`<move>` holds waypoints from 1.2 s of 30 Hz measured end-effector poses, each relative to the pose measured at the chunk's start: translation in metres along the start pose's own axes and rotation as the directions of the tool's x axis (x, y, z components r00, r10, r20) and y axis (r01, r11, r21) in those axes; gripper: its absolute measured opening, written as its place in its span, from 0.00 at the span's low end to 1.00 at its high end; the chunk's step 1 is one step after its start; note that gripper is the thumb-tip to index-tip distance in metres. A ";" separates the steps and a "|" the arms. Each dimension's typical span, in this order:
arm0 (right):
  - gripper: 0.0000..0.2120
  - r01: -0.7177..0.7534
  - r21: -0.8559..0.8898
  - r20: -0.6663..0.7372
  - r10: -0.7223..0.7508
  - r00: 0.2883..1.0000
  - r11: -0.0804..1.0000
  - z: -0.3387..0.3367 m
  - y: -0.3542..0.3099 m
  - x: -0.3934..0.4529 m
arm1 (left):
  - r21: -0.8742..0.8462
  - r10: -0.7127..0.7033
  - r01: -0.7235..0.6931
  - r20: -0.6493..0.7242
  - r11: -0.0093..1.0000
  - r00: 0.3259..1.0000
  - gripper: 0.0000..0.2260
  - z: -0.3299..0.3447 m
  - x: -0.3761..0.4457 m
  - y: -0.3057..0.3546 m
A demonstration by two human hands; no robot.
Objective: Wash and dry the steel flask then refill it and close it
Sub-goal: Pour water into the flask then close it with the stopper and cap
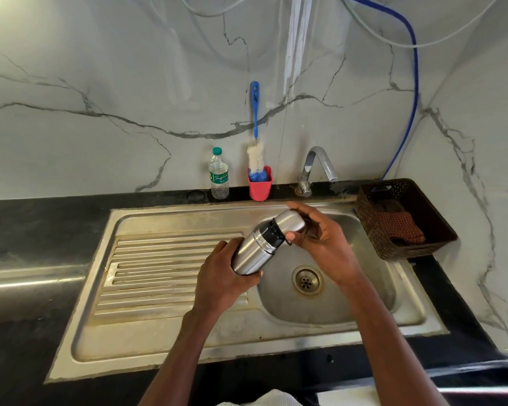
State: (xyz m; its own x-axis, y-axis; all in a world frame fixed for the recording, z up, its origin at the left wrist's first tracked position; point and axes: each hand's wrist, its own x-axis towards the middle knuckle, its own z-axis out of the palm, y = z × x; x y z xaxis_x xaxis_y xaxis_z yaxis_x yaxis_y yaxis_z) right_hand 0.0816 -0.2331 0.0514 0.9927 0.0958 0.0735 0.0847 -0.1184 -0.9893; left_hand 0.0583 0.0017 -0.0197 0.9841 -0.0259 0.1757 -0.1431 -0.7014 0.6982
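Head view shows the left hand (220, 276) gripping the tilted steel flask (254, 247) over the sink (188, 341), the right hand (320, 238) clasping its cap (289, 219). Behind stand a water bottle (218, 177), a red cup (260, 184) with a bottle brush (255, 136), a tap (316, 168) and a basket (405, 247)

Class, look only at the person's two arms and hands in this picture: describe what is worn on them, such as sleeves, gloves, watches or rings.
Both forearms are bare up to the bottom edge of the picture, with no sleeves showing. The left hand and the right hand wear no gloves. No watch, bracelet or ring is visible on either wrist or on the fingers that show.
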 end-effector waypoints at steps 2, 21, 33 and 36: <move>0.28 -0.019 0.011 0.040 0.018 0.999 1.000 0.003 0.001 -0.002 | 0.015 0.008 -0.008 0.023 1.000 1.000 0.32 -0.002 -0.003 0.001; 0.25 0.003 -0.199 0.122 0.022 0.992 0.980 0.028 0.006 -0.001 | 0.047 -0.014 0.013 0.013 0.999 1.000 0.29 -0.009 -0.001 -0.004; 0.26 0.179 -0.150 0.173 -0.153 0.973 0.972 0.005 0.003 0.020 | 0.016 -0.023 0.023 0.030 1.000 0.999 0.29 0.002 0.012 0.008; 0.26 0.168 -0.146 0.196 -0.138 0.971 0.975 -0.002 0.003 0.026 | 0.018 -0.030 0.030 0.022 0.999 0.999 0.30 0.003 0.015 0.010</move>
State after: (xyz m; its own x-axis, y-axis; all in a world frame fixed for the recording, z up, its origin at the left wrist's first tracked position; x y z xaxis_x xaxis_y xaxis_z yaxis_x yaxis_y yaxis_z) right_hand 0.1075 -0.2332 0.0506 0.9353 0.3027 0.1830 0.2616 -0.2438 -0.9339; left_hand 0.0719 -0.0076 -0.0124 0.9901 -0.0202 0.1392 -0.1117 -0.7147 0.6905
